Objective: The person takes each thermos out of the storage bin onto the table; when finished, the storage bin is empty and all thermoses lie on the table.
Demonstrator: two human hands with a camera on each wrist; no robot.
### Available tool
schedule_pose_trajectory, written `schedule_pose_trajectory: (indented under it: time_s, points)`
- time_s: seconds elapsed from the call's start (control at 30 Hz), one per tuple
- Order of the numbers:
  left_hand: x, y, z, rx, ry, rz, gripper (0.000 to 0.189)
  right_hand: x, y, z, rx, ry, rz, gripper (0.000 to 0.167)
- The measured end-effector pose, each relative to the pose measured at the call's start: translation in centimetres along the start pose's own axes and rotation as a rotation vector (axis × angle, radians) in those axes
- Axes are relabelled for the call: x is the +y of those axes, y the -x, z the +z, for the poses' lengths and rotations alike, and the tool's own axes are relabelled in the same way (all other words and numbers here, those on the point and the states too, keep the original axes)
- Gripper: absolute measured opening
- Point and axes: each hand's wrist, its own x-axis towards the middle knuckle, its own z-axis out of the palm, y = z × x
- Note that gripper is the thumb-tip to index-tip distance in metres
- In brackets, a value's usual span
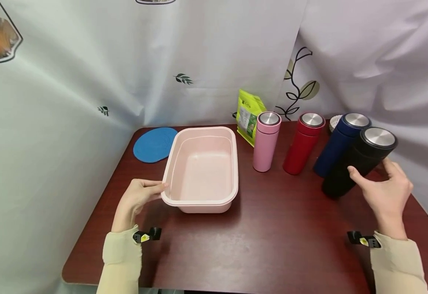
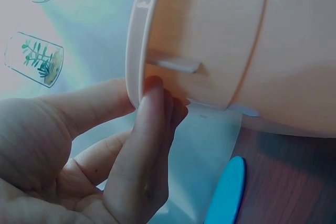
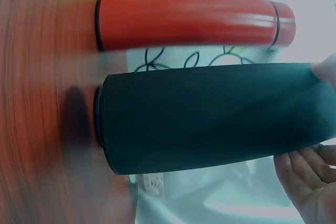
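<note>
My left hand (image 1: 140, 200) pinches the near left rim of a pale pink plastic basin (image 1: 204, 171), thumb inside and fingers underneath. In the left wrist view the fingertips hold the basin's edge (image 2: 137, 40). On the right, my right hand (image 1: 388, 190) grips a black thermos flask (image 1: 350, 167) with a steel-topped lid, thumb on one side and fingers on the other. Its base shows a shadow beside it on the table in the right wrist view. Just behind stands a blue flask (image 1: 333, 147), partly covered by the black one.
A red flask (image 1: 301, 147) and a pink flask (image 1: 265, 147) stand left of the blue one. Behind them is a green-yellow packet (image 1: 248, 114); a white woven basket (image 1: 334, 121) shows at the back. A blue round mat (image 1: 153, 145) lies left of the basin on the dark table (image 1: 265, 245).
</note>
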Motion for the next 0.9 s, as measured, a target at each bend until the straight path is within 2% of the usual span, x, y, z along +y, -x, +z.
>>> schedule_pose_trajectory:
  time_s: [0.37,0.6,0.8,0.9]
  points:
    - [0.0,0.1,-0.1,-0.008,0.025,0.018,0.052,1.7,-1.5,-0.6,0.026,0.081,0.011,0.047]
    - [0.1,0.1,0.0,-0.019,0.023,0.014,0.052,2.3,-2.6,-0.5,0.028,0.07,0.14,0.041]
    - [0.0,0.2,0.0,-0.01,0.013,0.01,0.052,3.2,-4.1,-0.5,0.051,0.088,0.166,0.038]
    - [-0.1,0.2,0.0,-0.006,0.021,0.013,0.051,3.9,-4.6,-0.3,0.049,0.063,0.218,0.038]
